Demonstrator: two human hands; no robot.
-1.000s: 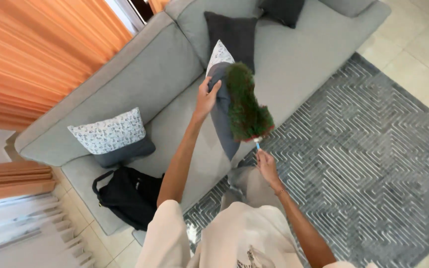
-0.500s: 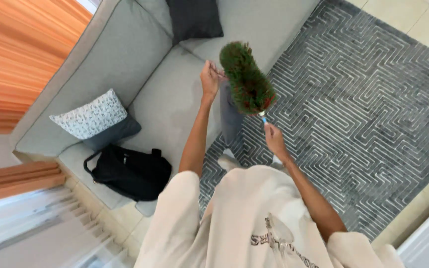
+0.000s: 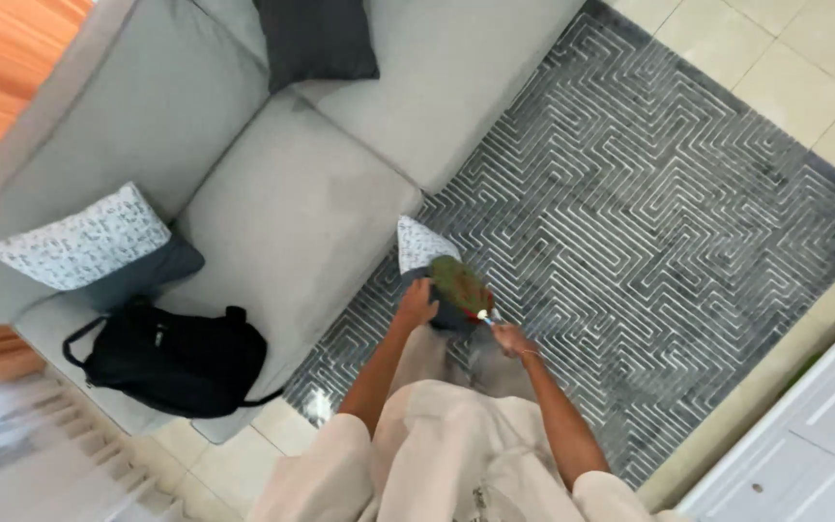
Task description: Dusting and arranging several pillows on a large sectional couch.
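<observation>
Just off the front edge of the long grey fabric sofa [image 3: 292, 213], over the grey maze-patterned rug [image 3: 649, 222], the left hand [image 3: 416, 304] is closed on a white-and-dark patterned cushion [image 3: 422, 251]. The right hand [image 3: 507, 335] grips the handle of a bushy green duster [image 3: 458, 285] resting against that cushion. Held by one edge, the cushion could slip and drop to the rug.
</observation>
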